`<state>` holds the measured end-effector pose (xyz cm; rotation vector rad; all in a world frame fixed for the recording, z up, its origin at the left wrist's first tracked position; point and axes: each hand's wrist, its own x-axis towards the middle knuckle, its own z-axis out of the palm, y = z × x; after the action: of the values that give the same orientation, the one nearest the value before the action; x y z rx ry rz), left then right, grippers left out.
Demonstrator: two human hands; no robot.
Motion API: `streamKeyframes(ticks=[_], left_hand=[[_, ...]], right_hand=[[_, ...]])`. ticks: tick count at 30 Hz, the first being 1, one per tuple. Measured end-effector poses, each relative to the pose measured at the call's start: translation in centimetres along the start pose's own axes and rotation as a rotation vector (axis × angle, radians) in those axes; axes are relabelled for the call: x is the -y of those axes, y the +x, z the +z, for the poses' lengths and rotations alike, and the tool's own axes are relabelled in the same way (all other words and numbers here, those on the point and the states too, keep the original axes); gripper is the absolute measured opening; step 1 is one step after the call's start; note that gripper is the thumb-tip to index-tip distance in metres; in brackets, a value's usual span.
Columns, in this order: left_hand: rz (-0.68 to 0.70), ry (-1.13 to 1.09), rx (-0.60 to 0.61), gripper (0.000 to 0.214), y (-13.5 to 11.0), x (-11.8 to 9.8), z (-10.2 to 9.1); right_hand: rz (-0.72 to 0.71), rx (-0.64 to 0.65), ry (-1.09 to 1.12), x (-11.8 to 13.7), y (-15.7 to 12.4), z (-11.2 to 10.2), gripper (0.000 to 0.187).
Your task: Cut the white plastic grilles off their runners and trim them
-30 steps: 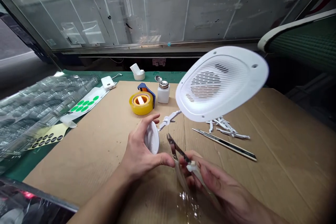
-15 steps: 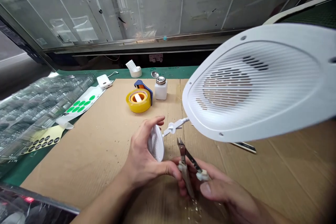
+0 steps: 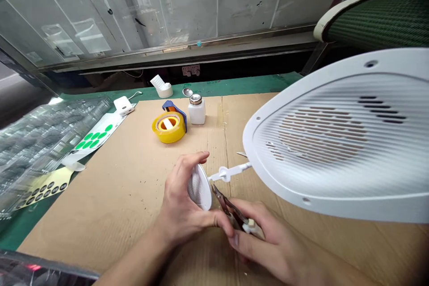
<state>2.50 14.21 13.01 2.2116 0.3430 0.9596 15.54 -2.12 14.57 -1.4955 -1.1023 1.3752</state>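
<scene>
My left hand (image 3: 182, 201) is closed around a small white ribbed plastic cover (image 3: 200, 187). A thin white plastic runner (image 3: 225, 174) joins that cover to a large white slotted plastic panel (image 3: 321, 143), which is raised on the right and runs out of view. In my right hand (image 3: 268, 237) is a pair of side cutters (image 3: 231, 210), their jaws pointing up and left. The jaw tips are just below the end of the runner where it meets the small cover. My left thumb lies close to the cutters' handles, and whether they touch is unclear.
Brown cardboard (image 3: 127, 174) covers the green table. A yellow tape roll (image 3: 169, 128) and a white pump bottle (image 3: 197, 111) stand behind my hands. Sticker sheets (image 3: 95, 136) and stacked clear plastic trays (image 3: 43, 138) lie left. A conveyor belt (image 3: 378, 13) is at back right.
The side cutters have moved left and up to the runner's end by the small cover, and their handles are closer together. The large panel has shifted right and lower in view.
</scene>
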Motion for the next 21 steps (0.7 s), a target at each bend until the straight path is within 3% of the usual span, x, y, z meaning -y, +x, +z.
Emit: streamKeyframes(ticks=[7,15,21], left_hand=[[0.027,0.031,-0.003,0.095,-0.02,0.0,0.05],[0.034,0.025,0.016,0.096,-0.03,0.16,0.08],[0.033,0.027,0.002,0.099,-0.36,0.26,0.03]], right_hand=[[-0.052,-0.059,-0.043,0.51,-0.01,0.19,0.04],[-0.081,-0.116,-0.206,-0.03,0.11,-0.13,0.026],[-0.09,-0.133,-0.263,-0.19,0.14,-0.15,0.028]])
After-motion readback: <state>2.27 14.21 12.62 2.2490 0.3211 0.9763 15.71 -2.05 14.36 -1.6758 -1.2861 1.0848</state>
